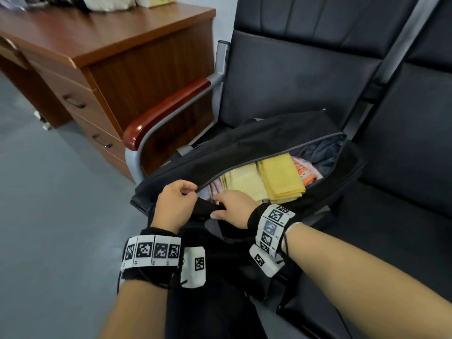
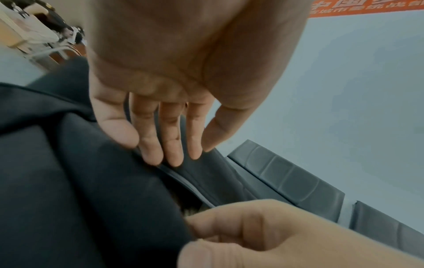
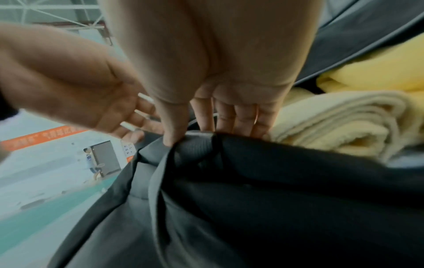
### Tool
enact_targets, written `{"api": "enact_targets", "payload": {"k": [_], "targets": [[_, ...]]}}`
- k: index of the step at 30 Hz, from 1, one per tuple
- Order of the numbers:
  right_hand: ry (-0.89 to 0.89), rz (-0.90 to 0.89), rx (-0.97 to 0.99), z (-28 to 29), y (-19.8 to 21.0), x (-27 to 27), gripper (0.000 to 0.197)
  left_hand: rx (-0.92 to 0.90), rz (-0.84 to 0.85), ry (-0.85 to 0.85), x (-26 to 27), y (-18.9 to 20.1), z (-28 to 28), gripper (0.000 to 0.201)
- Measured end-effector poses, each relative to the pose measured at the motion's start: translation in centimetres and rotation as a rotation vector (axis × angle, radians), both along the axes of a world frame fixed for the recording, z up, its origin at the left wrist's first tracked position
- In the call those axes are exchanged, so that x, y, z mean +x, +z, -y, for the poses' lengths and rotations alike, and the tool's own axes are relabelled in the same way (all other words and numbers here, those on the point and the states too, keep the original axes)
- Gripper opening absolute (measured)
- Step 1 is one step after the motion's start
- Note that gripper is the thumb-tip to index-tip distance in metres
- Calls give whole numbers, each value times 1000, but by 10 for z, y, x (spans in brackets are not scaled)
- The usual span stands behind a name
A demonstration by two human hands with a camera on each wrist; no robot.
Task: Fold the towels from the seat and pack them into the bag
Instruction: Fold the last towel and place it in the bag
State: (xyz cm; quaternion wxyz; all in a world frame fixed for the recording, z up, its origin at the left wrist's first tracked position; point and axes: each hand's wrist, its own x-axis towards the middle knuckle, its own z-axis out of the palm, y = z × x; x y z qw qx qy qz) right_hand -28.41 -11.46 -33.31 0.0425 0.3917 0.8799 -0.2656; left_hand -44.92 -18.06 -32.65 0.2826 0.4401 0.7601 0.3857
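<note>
A black bag (image 1: 256, 140) lies unzipped on the black seat (image 1: 281, 77). Inside it are folded towels: a pale yellow one (image 1: 242, 184), a brighter yellow one (image 1: 281, 177) and an orange-patterned one (image 1: 307, 173). My left hand (image 1: 193, 192) is at the bag's near-left end, by the end of the zip. In the left wrist view its fingers (image 2: 172, 154) are nearly straight and touch the bag's far flap (image 2: 206, 172). My right hand (image 1: 220, 206) pinches the near rim of the bag (image 3: 275, 181), thumb (image 3: 172, 137) outside and fingers inside, beside the pale towel (image 3: 344, 127).
A wooden desk (image 1: 97, 45) with drawers stands to the left, beyond the seat's red-capped armrest (image 1: 166, 111). A second black seat (image 1: 403, 167) adjoins on the right. Grey floor (image 1: 49, 204) lies on the left. The bag's strap and lower part hang toward me.
</note>
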Motion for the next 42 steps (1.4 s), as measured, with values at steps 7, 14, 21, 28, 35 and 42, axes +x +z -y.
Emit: {"api": "enact_targets", "payload": {"k": [7,14,21,28,35,42], "targets": [[-44,-226,-66,9,16,9,18,3,78,203,-28,-2,19,17],[-76,-304,-51,7,46,55,29,20,101,282,-46,6,22,12],[-115,-281,-171,20,26,85,21,-120,338,233,-38,-8,31,33],[-40,-225,-265,31,25,91,19,13,620,142,-29,-11,26,47],[-87,-148,-148,34,35,85,22,130,488,238,-39,-6,24,17],[-55,-264,172,56,92,34,66,290,314,114,-54,38,33,31]]}}
